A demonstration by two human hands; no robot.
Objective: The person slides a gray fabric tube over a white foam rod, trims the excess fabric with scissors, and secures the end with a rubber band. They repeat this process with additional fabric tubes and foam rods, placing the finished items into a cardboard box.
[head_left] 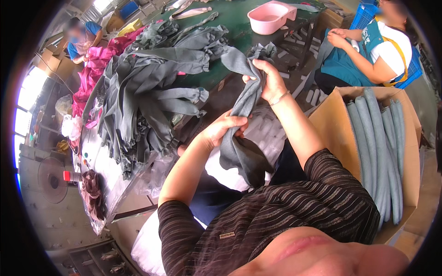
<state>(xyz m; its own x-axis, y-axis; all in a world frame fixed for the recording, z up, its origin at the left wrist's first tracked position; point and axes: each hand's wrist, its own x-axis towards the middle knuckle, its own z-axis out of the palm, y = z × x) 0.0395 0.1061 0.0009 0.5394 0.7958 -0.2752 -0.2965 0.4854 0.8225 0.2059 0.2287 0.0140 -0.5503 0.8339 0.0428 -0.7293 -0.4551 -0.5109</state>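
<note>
A long grey fabric sleeve (246, 103) is stretched and twisted between my two hands above my lap. Higher up, my right hand (271, 83) is closed round it, the thumb along the cloth. My left hand (226, 128) grips it lower down, thumb on top. The lower part hangs over my lap, and the upper end droops toward the table. Left of my hands lies a large heap of similar grey fabric pieces (142, 87), some with gathered ends, spilling over the table's near edge.
On the right stands an open cardboard box (331, 119) with several rolled grey fabric tubes (377, 138). A pink plastic basin (267, 20) rests on the green table (225, 14). Magenta cloth (99, 57) lies at the far left. One co-worker (382, 50) sits right, another (85, 39) far left.
</note>
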